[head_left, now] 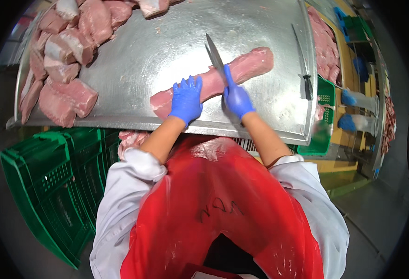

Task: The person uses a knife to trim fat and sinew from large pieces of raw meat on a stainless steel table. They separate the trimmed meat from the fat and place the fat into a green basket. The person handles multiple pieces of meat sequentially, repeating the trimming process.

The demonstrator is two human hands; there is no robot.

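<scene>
Mid-frame, a long pink slab of meat [248, 65] slants across the metal table [130, 79]. The gloved left hand [186, 100] presses it, fingers spread; the right hand [238, 99] grips a knife [215, 55]. Meat chunks [61, 69] crowd the upper left.

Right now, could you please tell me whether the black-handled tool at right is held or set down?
Set down: the tool lies on the metal table, apart from the left hand and right hand.
</scene>
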